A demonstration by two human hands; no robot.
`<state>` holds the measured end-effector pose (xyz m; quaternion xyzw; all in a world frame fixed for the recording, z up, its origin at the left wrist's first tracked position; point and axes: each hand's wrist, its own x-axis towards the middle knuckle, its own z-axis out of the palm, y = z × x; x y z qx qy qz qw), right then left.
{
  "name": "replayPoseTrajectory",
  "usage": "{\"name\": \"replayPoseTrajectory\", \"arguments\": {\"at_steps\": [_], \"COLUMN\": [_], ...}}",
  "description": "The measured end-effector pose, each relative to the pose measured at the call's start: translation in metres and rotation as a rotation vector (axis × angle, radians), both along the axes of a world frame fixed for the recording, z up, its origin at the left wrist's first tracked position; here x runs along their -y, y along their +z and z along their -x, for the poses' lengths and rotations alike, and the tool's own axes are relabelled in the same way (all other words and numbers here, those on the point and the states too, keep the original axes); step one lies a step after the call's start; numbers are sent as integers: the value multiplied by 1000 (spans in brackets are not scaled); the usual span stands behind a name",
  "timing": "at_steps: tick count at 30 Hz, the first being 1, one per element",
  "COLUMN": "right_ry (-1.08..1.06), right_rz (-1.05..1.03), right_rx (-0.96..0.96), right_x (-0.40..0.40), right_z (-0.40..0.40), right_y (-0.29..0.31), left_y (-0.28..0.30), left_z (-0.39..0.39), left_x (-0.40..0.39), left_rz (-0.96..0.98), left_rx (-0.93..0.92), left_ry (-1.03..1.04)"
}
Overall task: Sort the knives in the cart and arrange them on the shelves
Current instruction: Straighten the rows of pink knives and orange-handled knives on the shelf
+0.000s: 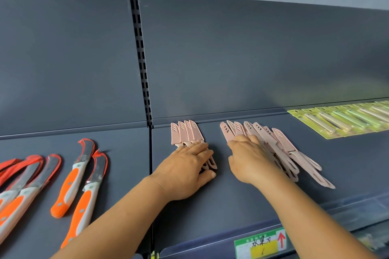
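Two bare forearms reach up and forward from the bottom edge onto a dark grey shelf (242,191). The left hand (185,171) lies palm down with straight fingers pressing on the handles of a small neat group of pink sheathed knives (186,132), whose four covered blades point toward the back panel, side by side and touching; its thumb rests on the shelf beside them. The right hand (250,160), also palm down with fingers flat and relaxed, rests on a larger, looser fan of pink sheathed knives (282,145) just to the right, several of them overlapping and angled, their handles trailing toward the shelf's front. The two groups are near each other but apart. Farther right, along the back of the shelf, runs an overlapping row of yellow-green carded packages (341,122). On the neighbouring shelf section to the left lie curved knives with orange and white handles (71,181) and red edge guards. A slotted upright (141,63) divides the grey back panels, and a green, yellow and white price label (261,244) with a red arrow sits on the shelf's front rail.
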<state>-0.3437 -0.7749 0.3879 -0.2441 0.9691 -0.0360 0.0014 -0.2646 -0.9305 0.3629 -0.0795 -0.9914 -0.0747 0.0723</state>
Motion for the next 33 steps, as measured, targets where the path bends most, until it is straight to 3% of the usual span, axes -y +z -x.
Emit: {"name": "replayPoseTrajectory", "arguments": {"at_steps": [8,15,18,21,23,26,33], "right_ry": [130,-33,-95,-137,-156,-188,-135], "right_rz": [82,15,252,622,753,755,557], "right_rx": [50,-88,-50,187,310,357,206], "right_x": [0,11,20,33,40,46,45], "right_z": [9,1,8,12,12,13,15], "right_y": [-6,4,6,5,4,2,2], "left_y": [-4,-4,-4,-3,-3,-2,1], "left_z": [0,-1,-1,0,-1,-2,-3], "left_x": [0,-1,-1,-1,-2,-2,-3], "left_rz": [0,-11,-22,-27,-32,-48,-30], "left_rx": [1,-12,-9,-14,-10,3,11], "left_ry": [0,1,8,6,8,24,-2]}}
